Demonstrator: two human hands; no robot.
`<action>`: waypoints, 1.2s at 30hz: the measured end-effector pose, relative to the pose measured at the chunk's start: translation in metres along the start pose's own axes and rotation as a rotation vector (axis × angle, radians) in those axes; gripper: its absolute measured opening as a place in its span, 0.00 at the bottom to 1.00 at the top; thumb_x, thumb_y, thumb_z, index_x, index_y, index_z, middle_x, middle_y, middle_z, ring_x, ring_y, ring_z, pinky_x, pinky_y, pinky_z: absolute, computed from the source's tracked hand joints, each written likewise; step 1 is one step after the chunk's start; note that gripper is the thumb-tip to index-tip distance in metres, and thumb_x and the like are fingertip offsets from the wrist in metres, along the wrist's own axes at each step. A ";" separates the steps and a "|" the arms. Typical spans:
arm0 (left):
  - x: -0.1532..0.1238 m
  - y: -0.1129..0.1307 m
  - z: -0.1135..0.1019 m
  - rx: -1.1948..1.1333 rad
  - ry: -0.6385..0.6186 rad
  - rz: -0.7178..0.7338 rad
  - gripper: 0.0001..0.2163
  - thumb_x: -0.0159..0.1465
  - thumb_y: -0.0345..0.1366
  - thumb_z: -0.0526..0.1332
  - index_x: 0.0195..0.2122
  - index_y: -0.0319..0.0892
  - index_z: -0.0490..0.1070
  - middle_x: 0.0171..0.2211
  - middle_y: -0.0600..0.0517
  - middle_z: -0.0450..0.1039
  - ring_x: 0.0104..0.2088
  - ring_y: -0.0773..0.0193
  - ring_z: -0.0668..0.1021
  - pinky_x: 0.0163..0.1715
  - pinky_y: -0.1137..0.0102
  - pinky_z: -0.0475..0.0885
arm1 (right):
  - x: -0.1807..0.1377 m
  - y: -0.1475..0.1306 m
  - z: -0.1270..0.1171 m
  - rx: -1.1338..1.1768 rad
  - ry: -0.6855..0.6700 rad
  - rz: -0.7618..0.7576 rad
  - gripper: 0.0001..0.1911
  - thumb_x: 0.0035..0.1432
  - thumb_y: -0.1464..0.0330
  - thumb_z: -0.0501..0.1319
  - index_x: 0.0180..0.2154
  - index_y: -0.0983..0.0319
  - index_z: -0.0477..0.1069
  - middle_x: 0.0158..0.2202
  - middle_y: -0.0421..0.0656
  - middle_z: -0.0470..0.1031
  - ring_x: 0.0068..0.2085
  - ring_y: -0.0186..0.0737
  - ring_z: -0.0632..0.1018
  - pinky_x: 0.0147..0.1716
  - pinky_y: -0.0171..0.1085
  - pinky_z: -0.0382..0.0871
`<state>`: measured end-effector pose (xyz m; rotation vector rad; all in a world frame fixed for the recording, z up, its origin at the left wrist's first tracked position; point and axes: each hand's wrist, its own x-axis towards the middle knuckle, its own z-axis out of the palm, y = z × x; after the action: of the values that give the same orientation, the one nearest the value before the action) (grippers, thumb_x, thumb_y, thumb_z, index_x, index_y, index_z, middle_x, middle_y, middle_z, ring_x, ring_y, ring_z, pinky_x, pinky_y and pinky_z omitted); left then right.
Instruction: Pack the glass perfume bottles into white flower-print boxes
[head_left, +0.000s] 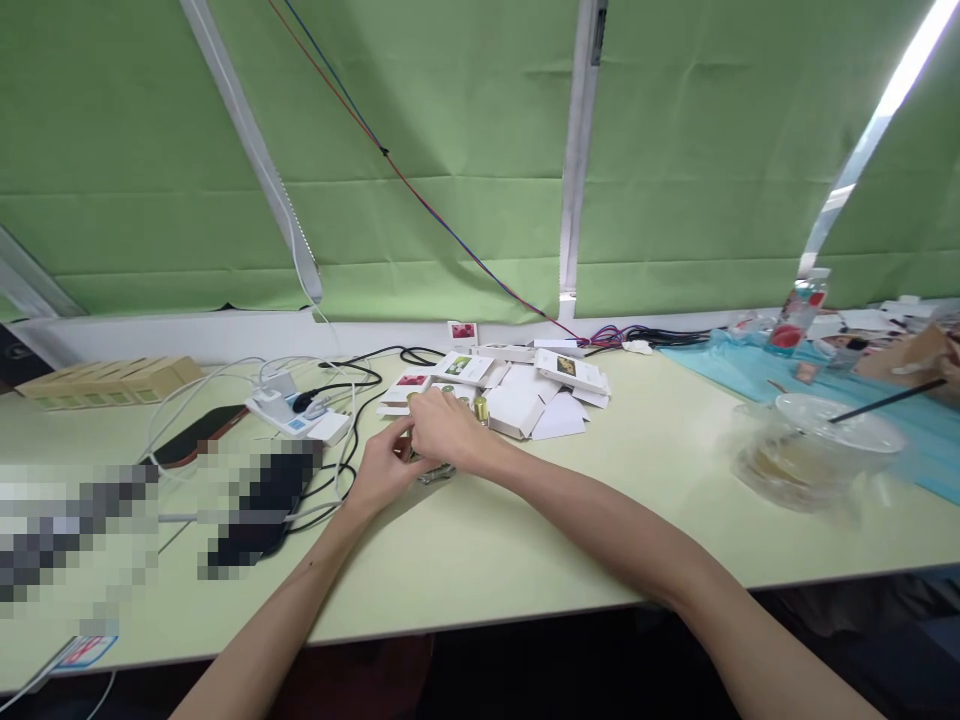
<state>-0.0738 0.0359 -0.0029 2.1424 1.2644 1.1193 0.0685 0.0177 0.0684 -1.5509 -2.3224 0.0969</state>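
Observation:
Near the table's middle, my left hand (384, 465) curls round the side of a small object, mostly hidden, whose shiny, see-through lower edge (436, 474) shows beneath my fingers. My right hand (444, 428) reaches across from the right and is closed over the top of it, knuckles up. What exactly they hold cannot be made out. Just behind my hands stand small gold-coloured containers (481, 410), partly covered by my right hand. Flattened and folded white cartons (516, 402) lie in a pile beyond, some with printed fruit pictures (463, 368).
Left of my hands are a power strip (296, 415) with tangled cables, dark phones (199, 436) and a row of tan boxes (112, 382). At right stand a clear lidded bowl (802, 460) with a black straw, a bottle (798, 312) and blue sheeting (720, 362). Green blinds hang behind.

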 end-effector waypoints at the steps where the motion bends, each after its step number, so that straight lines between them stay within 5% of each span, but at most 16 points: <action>1: 0.000 0.001 0.000 -0.007 -0.005 -0.009 0.22 0.49 0.44 0.69 0.42 0.38 0.73 0.25 0.57 0.69 0.22 0.71 0.61 0.22 0.74 0.59 | 0.000 0.000 0.000 0.004 0.006 -0.001 0.10 0.56 0.74 0.60 0.41 0.65 0.74 0.42 0.54 0.78 0.41 0.48 0.81 0.31 0.36 0.74; 25: -0.001 0.002 -0.003 -0.019 -0.025 -0.085 0.22 0.48 0.44 0.70 0.43 0.39 0.73 0.21 0.58 0.67 0.23 0.68 0.66 0.24 0.73 0.60 | -0.002 -0.002 -0.002 -0.081 0.038 -0.012 0.11 0.59 0.71 0.60 0.44 0.65 0.75 0.42 0.54 0.78 0.43 0.51 0.81 0.34 0.38 0.72; 36: -0.002 0.000 -0.003 0.008 -0.018 -0.052 0.21 0.50 0.48 0.71 0.39 0.41 0.73 0.19 0.62 0.51 0.21 0.70 0.59 0.23 0.73 0.53 | 0.002 0.007 -0.004 -0.069 0.043 -0.043 0.13 0.61 0.74 0.56 0.44 0.64 0.75 0.43 0.53 0.78 0.43 0.49 0.81 0.34 0.36 0.70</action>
<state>-0.0768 0.0343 -0.0020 2.1082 1.3107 1.0733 0.0754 0.0215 0.0704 -1.5189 -2.3474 -0.0267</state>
